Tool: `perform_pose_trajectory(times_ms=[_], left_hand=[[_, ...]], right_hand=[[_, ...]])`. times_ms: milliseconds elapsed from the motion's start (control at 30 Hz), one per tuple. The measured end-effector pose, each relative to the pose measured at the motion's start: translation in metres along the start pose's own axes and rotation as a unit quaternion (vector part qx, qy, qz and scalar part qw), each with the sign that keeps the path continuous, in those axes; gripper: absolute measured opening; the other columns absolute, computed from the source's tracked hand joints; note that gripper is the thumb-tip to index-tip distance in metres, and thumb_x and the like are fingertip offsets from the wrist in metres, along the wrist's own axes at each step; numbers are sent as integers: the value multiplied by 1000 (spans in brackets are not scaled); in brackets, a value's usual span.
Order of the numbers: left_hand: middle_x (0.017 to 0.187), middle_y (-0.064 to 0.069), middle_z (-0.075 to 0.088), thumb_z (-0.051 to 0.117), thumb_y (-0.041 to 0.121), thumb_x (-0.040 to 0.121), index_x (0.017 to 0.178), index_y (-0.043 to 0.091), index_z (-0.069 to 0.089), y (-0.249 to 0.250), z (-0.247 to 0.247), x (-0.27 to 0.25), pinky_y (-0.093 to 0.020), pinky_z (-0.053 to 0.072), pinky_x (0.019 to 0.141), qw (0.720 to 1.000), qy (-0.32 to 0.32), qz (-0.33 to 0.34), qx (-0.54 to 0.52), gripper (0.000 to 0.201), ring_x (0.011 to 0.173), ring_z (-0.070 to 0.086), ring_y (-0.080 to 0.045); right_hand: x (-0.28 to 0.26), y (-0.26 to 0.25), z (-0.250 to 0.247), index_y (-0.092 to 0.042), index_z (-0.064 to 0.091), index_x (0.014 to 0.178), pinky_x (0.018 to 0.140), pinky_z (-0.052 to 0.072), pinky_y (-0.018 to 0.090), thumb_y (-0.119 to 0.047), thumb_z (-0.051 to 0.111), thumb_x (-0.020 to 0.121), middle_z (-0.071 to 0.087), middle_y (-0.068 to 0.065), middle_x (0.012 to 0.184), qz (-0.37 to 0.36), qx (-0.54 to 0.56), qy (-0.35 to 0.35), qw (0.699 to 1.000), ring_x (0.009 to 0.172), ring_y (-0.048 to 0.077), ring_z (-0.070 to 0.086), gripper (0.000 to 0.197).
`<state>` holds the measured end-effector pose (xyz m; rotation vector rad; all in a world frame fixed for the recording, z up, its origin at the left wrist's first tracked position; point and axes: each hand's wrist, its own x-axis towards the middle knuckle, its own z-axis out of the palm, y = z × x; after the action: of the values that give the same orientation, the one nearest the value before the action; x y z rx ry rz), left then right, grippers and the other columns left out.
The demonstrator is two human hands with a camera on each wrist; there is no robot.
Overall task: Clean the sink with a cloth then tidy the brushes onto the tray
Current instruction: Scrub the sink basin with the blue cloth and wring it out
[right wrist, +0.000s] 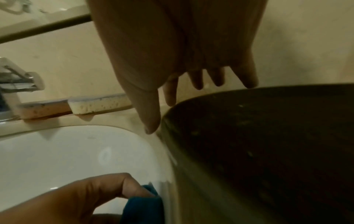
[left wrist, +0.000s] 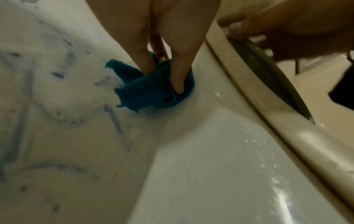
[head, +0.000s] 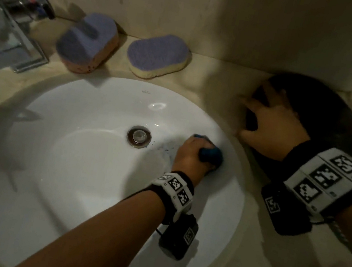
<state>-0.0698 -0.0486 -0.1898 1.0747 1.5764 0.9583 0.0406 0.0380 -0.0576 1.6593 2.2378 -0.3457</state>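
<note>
My left hand [head: 192, 152] grips a bunched blue cloth [head: 211, 156] and presses it against the right wall of the white sink [head: 71, 162], just right of the drain [head: 139, 136]. In the left wrist view the fingers [left wrist: 178, 72] dig into the cloth [left wrist: 149, 94]; blue smears streak the basin beside it. My right hand [head: 270, 124] rests open with spread fingers on the left edge of a dark round tray [head: 330, 108] on the counter. Two purple-topped sponge brushes [head: 87, 42] [head: 158, 57] lie behind the sink by the wall.
A chrome tap [head: 19, 18] stands at the back left of the counter. The beige wall runs close behind the brushes and turns a corner beside the tray. Beige counter [head: 264, 266] borders the sink at the right.
</note>
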Motion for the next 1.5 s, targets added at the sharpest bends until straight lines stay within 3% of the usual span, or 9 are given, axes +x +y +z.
perform_pose_trajectory(times_ms=[133, 233, 367, 467, 633, 900, 1067, 1267, 1500], left_hand=[[96, 3, 58, 70, 0, 74, 96, 7, 70, -7, -9, 8, 4, 35, 76, 999, -12, -7, 29, 23, 92, 52, -11], [95, 5, 60, 70, -5, 71, 88, 18, 68, 6, -25, 24, -23, 50, 88, 995, 77, -46, -46, 28, 93, 58, -14], [95, -5, 66, 74, -4, 67, 87, 15, 70, 6, -12, 4, -30, 49, 93, 999, -37, -23, 10, 28, 96, 62, -23], [95, -1, 64, 73, -4, 69, 92, 10, 72, 0, -7, -3, -24, 45, 91, 996, -75, -23, 38, 28, 99, 61, -23], [75, 9, 59, 70, -7, 70, 82, 13, 68, 17, -25, 23, -10, 47, 72, 997, 34, -49, -52, 24, 76, 57, -10], [100, -12, 70, 75, 4, 71, 90, 8, 71, 4, -11, 6, -32, 49, 92, 994, -61, -51, 79, 20, 96, 62, -24], [86, 2, 64, 75, -1, 67, 80, 18, 67, 4, -23, 27, -6, 43, 67, 998, 29, -42, 42, 25, 84, 59, -13], [93, -2, 66, 73, 0, 71, 92, 10, 73, 0, 0, -6, -8, 39, 70, 985, -111, -5, 131, 23, 87, 57, -11], [75, 7, 61, 72, -7, 67, 76, 16, 66, 14, -11, 15, -15, 49, 74, 998, 11, -50, -29, 25, 77, 58, -11]], right_hand=[[-3, 2, 15, -46, 7, 145, 115, 17, 56, -45, 63, 82, -6, 8, 159, 44, 68, -52, 995, 144, 40, -1, 84], [0, 2, 20, -47, 9, 144, 113, 18, 59, -45, 61, 83, -6, 8, 159, 45, 70, -41, 996, 144, 40, -1, 81], [0, 3, 23, -49, 8, 144, 112, 21, 61, -46, 59, 84, -6, 8, 158, 43, 60, -40, 996, 143, 41, 0, 79], [0, 2, 23, -50, 6, 143, 112, 19, 61, -47, 57, 85, -8, 7, 158, 46, 57, -45, 996, 143, 42, -2, 77], [-12, 8, 24, -47, 0, 144, 114, 16, 60, -52, 47, 89, -7, 1, 159, 22, 62, -51, 997, 145, 37, -2, 73], [-13, -2, 35, -28, -12, 148, 113, 10, 62, -41, 37, 95, -7, -5, 159, 68, 97, -9, 993, 146, 33, -3, 73], [-11, 1, 32, -29, -12, 148, 114, 13, 60, -44, 39, 94, -7, -5, 159, 64, 90, -19, 994, 146, 32, -2, 76], [-12, 0, 32, -28, -12, 148, 113, 14, 61, -44, 39, 94, -6, -5, 159, 66, 84, -12, 994, 146, 33, -1, 76], [-9, 1, 32, -27, -12, 148, 114, 16, 58, -46, 39, 94, -5, -4, 159, 66, 72, -16, 995, 146, 33, 1, 77]])
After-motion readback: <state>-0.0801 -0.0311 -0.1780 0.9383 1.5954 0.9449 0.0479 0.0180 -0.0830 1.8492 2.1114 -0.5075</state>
